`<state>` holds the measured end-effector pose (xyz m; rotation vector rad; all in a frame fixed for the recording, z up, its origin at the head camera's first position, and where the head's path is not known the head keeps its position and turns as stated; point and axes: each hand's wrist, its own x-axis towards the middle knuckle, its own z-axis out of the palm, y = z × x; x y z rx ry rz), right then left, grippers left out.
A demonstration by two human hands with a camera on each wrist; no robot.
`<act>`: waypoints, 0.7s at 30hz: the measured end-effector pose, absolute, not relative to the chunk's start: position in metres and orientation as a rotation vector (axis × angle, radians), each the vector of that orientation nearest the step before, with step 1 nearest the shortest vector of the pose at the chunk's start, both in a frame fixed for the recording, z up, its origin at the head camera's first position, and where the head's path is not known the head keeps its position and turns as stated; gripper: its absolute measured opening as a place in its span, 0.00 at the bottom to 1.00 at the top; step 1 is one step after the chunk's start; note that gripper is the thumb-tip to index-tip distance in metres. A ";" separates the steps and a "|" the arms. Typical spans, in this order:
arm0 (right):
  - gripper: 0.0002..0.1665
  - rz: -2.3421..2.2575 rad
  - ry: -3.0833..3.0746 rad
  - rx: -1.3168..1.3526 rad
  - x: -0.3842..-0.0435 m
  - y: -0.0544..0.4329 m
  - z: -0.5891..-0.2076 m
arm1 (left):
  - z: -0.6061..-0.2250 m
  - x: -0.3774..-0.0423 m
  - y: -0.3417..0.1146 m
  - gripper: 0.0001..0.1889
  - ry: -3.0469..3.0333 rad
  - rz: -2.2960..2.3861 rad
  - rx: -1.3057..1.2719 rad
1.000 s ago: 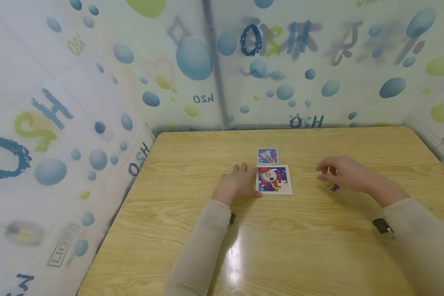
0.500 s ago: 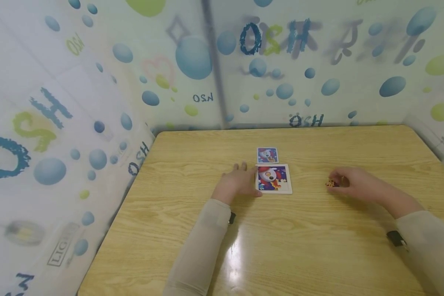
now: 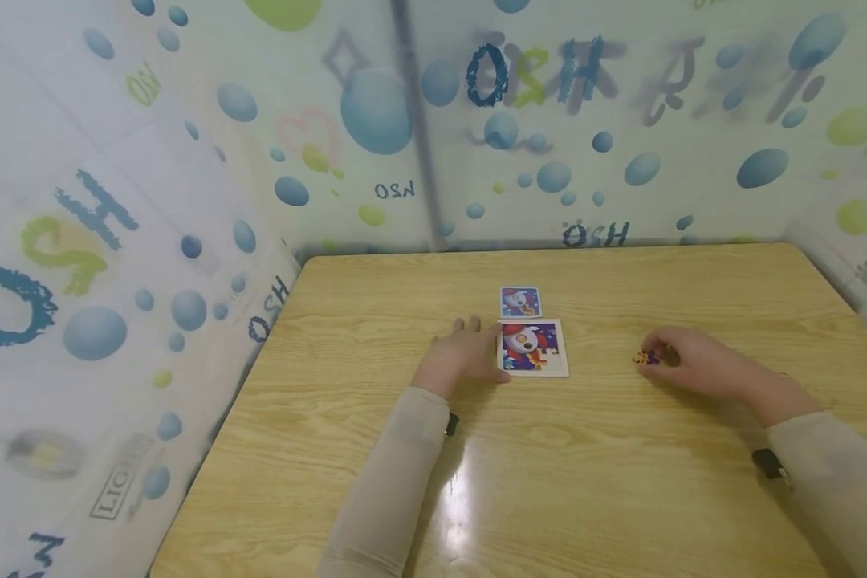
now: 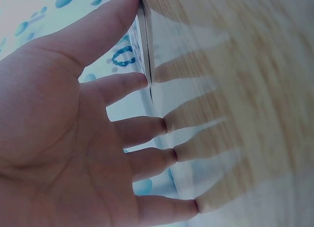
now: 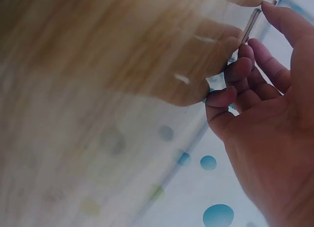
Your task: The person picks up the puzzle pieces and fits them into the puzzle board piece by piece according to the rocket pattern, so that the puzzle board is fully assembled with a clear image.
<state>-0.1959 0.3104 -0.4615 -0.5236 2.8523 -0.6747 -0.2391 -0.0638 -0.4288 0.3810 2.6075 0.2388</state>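
Note:
A square jigsaw puzzle in a pale frame point(image 3: 525, 341) lies flat on the table, picturing a red-and-white rocket; a patch at its lower right shows bare backing. My left hand point(image 3: 466, 353) rests on the table along the frame's left side, fingers spread and straight, with thumb and index finger at its edge. Further right, my right hand point(image 3: 701, 365) pinches a small dark purple and orange puzzle piece point(image 3: 645, 358) between thumb and fingers, low at the tabletop. In the right wrist view the piece point(image 5: 251, 25) shows only as a thin edge at the fingertips.
Just behind the frame lies a smaller card point(image 3: 520, 302) with the same rocket picture. The wooden table point(image 3: 585, 466) reaches back to a wall point(image 3: 441, 160) printed with bubbles and letters, and another wall point(image 3: 116, 241) stands on the left.
My right hand has moved slightly right and down onto the puzzle piece, and its fingertips have closed on it. The left hand and the frame have stayed in place.

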 end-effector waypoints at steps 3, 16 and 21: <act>0.23 -0.666 2.860 -0.514 -0.196 0.310 -0.460 | -0.428 -0.239 -0.064 0.52 2.607 0.243 0.377; 0.25 -0.658 2.880 -0.486 -0.197 0.314 -0.459 | -0.428 -0.239 -0.064 0.52 2.609 0.241 0.371; 0.23 -0.664 2.868 -0.490 -0.197 0.314 -0.458 | -0.427 -0.239 -0.064 0.52 2.600 0.245 0.370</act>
